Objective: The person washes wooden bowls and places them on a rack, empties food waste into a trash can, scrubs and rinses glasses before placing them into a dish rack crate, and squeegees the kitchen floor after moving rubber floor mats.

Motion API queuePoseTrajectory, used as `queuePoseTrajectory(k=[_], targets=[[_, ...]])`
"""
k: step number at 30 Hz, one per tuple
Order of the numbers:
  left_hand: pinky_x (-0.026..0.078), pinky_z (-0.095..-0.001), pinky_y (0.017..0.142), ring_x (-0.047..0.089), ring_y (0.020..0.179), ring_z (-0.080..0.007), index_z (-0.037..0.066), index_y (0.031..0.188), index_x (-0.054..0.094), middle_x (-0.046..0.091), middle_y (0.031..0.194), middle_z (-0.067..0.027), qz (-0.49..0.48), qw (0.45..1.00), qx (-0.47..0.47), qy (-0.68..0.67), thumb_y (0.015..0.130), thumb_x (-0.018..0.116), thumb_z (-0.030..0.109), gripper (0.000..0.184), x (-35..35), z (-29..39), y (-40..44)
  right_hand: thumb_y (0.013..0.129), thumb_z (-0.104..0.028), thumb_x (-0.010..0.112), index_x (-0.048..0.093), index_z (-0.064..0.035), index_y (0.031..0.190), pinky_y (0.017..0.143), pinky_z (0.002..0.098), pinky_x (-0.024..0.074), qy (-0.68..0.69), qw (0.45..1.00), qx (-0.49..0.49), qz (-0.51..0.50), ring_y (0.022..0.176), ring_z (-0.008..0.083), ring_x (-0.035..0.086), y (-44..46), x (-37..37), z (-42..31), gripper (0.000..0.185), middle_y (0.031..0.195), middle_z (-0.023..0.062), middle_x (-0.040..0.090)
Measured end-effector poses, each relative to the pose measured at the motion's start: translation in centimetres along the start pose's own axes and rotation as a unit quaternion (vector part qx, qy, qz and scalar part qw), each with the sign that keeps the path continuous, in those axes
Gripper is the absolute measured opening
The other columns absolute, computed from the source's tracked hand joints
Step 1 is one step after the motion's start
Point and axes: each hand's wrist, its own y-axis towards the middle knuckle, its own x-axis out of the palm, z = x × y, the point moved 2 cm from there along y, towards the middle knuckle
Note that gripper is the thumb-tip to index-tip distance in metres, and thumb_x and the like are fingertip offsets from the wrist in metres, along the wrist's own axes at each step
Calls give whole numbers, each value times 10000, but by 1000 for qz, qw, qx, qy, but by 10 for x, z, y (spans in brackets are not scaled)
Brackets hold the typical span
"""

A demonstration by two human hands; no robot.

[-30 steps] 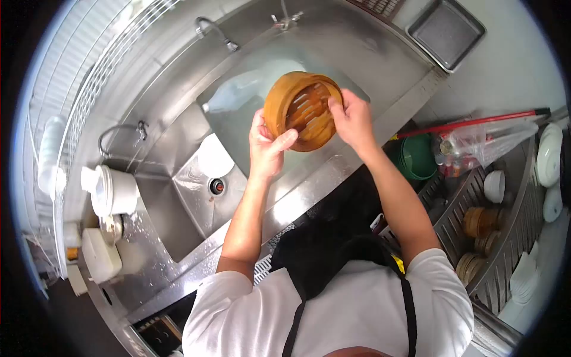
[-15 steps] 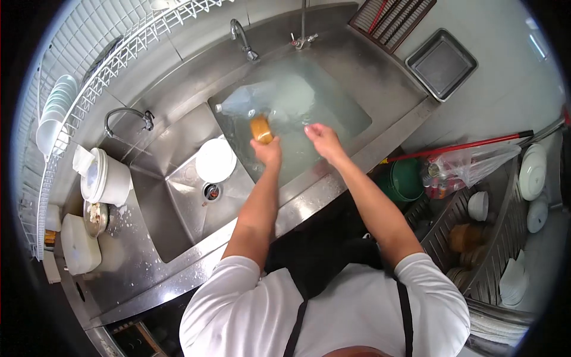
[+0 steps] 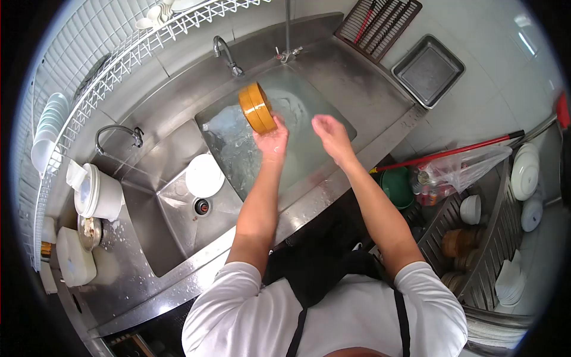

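An orange-brown round steamer basket (image 3: pixel 256 108), wet and tilted on its side, is held above the water-filled sink (image 3: pixel 309 107). My left hand (image 3: pixel 273 138) grips its lower edge, palm turned up. To the right, over the water, my right hand (image 3: pixel 330 135) is raised with its fingers curled and blurred; whether they hold anything small cannot be made out. A clear plastic bottle (image 3: pixel 223 122) lies in the rippled water behind and left of the basket.
A white round plate (image 3: pixel 204 175) lies in the left basin near the drain. White tubs (image 3: pixel 101 193) stand on the left counter. Two faucets (image 3: pixel 228 56) rise behind. At right are a metal tray (image 3: pixel 428 70), a red pole (image 3: pixel 452 152), a green bucket (image 3: pixel 397 187) and a dish rack.
The basket, first held in both hands, went low into the water and is now lifted above it in my left hand. My right hand has come away from it. The water is more rippled.
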Motion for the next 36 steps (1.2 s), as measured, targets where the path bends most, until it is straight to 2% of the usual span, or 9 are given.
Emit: queuePoseTrajectory(k=[5, 11, 13, 17, 22, 25, 27, 30, 36], targets=[[522, -459, 897, 542, 1147, -300, 87, 1234, 580, 605, 1190, -117, 9, 993, -51, 103, 833, 506, 323, 472, 27, -62, 33, 727, -329, 792, 370, 13, 1394, 947, 416, 465, -221, 943, -236, 86, 1127, 339, 578, 1, 3, -73, 861, 1213, 233, 576], [421, -498, 1003, 528, 1177, -322, 48, 1291, 497, 541, 1306, -137, 65, 893, -121, 428, 825, 558, 277, 523, 15, -154, 47, 781, -164, 669, 244, -7, 1435, 906, 433, 512, 17, 949, -60, 308, 1120, 310, 581, 8, -64, -49, 795, 1275, 245, 501], [427, -526, 998, 494, 1216, -355, 92, 1440, 302, 413, 1420, -196, 102, 771, -190, 600, 888, 567, 502, 737, 14, -159, 41, 790, -106, 600, 282, -12, 1385, 787, 483, 570, 344, 863, 38, 367, 1057, 327, 609, 4, -119, 2, 681, 1221, 210, 518], [428, -454, 966, 506, 1213, -302, 102, 1466, 268, 446, 1397, -187, 154, 594, -203, 763, 887, 635, 443, 766, -13, -113, 34, 874, -129, 488, 334, -52, 1338, 777, 557, 570, 433, 726, 41, 533, 1102, 372, 575, -105, -245, 109, 495, 1254, 170, 493], [409, -427, 969, 508, 1192, -261, 96, 1383, 418, 519, 1344, -142, 296, 525, -149, 784, 911, 604, 379, 581, -29, -19, 11, 1008, -288, 322, 376, -168, 1415, 1025, 649, 350, 524, 505, 168, 664, 1310, 318, 434, -320, -353, 310, 428, 1458, 87, 416], [400, -435, 989, 493, 1209, -265, 91, 1402, 386, 504, 1358, -145, 333, 496, -103, 795, 918, 598, 367, 597, -20, 3, -5, 969, -536, 359, 391, -120, 1408, 997, 545, 383, 440, 350, 66, 824, 1242, 308, 483, -396, -375, 306, 606, 1404, 106, 473], [398, -451, 999, 493, 1205, -270, 87, 1409, 371, 487, 1376, -151, 351, 474, -75, 804, 915, 604, 374, 617, -17, 2, -6, 879, -632, 523, 473, 65, 1300, 962, 444, 438, 374, 341, 168, 846, 1196, 359, 510, -381, -379, 283, 816, 1336, 205, 520], [397, -467, 1007, 502, 1187, -271, 84, 1387, 394, 495, 1365, -157, 331, 490, -82, 802, 920, 602, 360, 581, -21, -12, 3, 900, -657, 449, 439, 31, 1340, 1038, 447, 339, 176, 478, 272, 816, 1246, 362, 451, -326, -381, 343, 817, 1374, 201, 477], [499, -351, 878, 616, 996, -195, 71, 1239, 535, 631, 1129, -100, 281, 398, -57, 871, 923, 627, 225, 364, 25, -80, -13, 910, -643, 335, 439, -162, 1350, 893, 494, 438, 333, 682, 262, 596, 980, 316, 554, -257, -335, 499, 660, 1145, 134, 544]])
